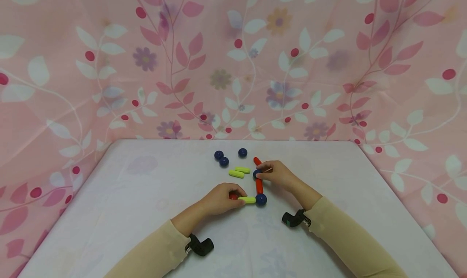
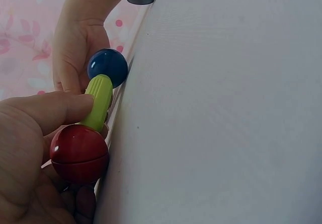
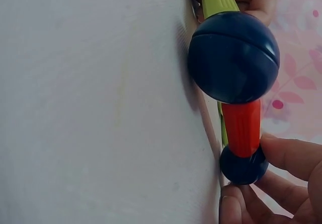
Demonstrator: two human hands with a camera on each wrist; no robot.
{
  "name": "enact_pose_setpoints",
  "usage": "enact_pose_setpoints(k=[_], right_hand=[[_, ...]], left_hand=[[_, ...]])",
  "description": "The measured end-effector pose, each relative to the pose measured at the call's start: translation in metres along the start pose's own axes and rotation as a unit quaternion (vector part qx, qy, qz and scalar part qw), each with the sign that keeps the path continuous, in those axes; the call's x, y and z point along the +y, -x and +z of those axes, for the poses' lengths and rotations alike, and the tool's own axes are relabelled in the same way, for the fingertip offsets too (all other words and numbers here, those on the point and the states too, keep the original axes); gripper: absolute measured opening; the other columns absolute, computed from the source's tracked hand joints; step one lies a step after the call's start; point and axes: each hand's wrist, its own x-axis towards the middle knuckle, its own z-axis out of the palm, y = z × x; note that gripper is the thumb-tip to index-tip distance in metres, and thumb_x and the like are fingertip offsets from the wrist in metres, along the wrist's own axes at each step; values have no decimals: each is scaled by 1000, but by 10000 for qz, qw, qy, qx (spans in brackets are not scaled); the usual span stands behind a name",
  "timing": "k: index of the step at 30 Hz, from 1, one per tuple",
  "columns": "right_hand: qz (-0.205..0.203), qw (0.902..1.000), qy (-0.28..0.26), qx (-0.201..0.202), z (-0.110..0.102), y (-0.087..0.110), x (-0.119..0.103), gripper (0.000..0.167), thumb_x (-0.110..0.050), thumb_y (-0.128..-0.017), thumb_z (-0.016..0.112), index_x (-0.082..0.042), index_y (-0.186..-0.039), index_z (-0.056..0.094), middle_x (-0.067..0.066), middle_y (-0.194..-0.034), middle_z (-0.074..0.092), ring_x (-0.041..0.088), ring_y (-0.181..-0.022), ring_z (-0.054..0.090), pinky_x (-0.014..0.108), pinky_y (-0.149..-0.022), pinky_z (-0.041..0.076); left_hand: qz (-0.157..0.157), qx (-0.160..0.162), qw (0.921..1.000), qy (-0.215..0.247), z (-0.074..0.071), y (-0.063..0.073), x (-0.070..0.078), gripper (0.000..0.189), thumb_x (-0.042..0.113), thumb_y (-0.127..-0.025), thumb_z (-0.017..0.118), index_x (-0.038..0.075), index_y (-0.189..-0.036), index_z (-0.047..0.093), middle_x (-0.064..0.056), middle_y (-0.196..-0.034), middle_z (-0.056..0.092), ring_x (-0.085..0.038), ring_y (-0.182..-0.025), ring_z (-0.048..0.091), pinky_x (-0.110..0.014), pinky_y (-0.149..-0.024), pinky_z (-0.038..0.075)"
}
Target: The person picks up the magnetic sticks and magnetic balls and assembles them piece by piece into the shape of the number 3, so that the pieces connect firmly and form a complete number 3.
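My left hand (image 1: 223,200) pinches a yellow-green rod (image 2: 99,103) between thumb and fingers. A glossy red ball (image 2: 79,153) sits at the rod's near end, partly behind the fingers in the head view. The rod's other end meets a blue ball (image 1: 261,199), from which a red rod (image 1: 259,186) runs away from me to a second blue ball (image 3: 244,164). My right hand (image 1: 280,176) grips that farther ball with thumb and fingertips. Past it, another red rod (image 1: 257,161) slants up and left, its lower end hidden by the fingers.
Two loose yellow-green rods (image 1: 236,174) lie side by side left of the right hand. Behind them are two blue balls (image 1: 221,159) close together and a third blue ball (image 1: 242,152) to their right. A white cloth (image 1: 146,221) covers the table; a floral curtain (image 1: 226,67) hangs behind.
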Motion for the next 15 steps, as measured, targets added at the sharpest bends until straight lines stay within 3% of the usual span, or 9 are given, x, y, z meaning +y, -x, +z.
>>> enact_pose_setpoints(k=[15], right_hand=[[3,10000,-89,39,0,1,5,34,-23,-92,74,-8,-122,69,7,-115,68,24,-104,61,37,-86,52]], left_hand=[[-45,-44,10000,49,1,-1,-2,15,25,-92,73,22,-107,73,9,-87,62,-11,-84,55,-28,-75,45]])
